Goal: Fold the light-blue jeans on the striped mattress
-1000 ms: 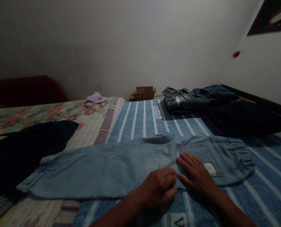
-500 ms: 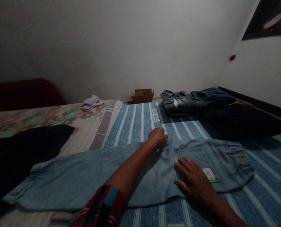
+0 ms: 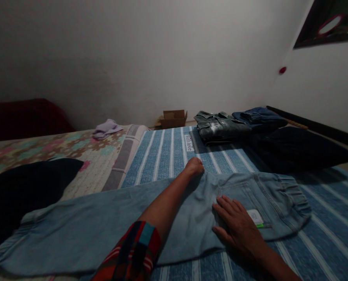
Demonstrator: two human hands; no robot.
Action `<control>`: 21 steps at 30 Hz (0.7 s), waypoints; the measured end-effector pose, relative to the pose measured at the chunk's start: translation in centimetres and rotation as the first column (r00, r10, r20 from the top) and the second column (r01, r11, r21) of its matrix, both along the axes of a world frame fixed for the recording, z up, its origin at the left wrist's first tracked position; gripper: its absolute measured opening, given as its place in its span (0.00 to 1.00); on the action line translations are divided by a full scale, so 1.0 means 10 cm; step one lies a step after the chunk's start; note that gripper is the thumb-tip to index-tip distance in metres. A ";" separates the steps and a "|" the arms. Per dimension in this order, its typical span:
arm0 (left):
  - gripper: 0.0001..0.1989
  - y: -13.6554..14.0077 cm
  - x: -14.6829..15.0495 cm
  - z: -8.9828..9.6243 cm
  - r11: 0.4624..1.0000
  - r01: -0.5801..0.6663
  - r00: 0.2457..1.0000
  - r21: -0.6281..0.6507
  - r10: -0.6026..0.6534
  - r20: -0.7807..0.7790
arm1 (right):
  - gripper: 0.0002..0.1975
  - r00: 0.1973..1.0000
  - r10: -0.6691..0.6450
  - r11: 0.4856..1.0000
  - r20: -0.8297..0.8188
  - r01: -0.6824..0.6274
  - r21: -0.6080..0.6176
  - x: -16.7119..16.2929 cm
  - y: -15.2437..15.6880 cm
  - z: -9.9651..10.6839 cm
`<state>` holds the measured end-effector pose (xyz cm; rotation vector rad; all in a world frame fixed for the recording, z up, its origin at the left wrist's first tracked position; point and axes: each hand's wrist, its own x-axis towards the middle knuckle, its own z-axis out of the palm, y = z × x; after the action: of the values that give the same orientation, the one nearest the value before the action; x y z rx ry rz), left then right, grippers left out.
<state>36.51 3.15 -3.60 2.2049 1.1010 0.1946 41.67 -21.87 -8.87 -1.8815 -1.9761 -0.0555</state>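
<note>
Two hands rest on one pair of light-blue trousers (image 3: 185, 218) lying across the bed (image 3: 159, 152), short of its far edge: the left (image 3: 195, 166) grip pinches their far side; the right (image 3: 235, 222) is flat, spread. Three folded garments (image 3: 222, 128) lie toward the far right corner. Beyond the far edge, one open cardboard box (image 3: 174, 123), contents unclear.

Prob. home bdrm, floral bedcover (image 3: 59, 146)
</note>
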 end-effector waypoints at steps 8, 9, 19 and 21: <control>0.17 0.10 -0.11 -0.04 0.996 0.072 0.989 0.049 -0.077 0.122 | 0.25 1.000 -0.009 1.000 0.003 0.009 -0.001 -0.01 0.00 0.02; 0.17 0.11 -0.12 -0.05 0.994 0.082 0.988 0.067 -0.090 0.126 | 0.25 1.000 -0.009 1.000 0.005 0.009 -0.005 -0.01 0.00 0.02; 0.20 0.08 -0.17 -0.15 0.961 0.124 0.988 0.245 -0.143 0.060 | 0.24 1.000 -0.010 0.999 0.021 0.011 -0.046 0.00 0.01 0.05; 0.20 0.06 -0.17 -0.17 0.953 0.123 0.990 0.276 -0.138 0.037 | 0.24 1.000 -0.007 0.999 0.027 0.008 -0.047 -0.01 0.01 0.05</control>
<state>34.85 3.71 -5.31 2.4916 0.9389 0.3673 41.62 -21.78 -8.40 -1.9270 -2.0049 -0.0362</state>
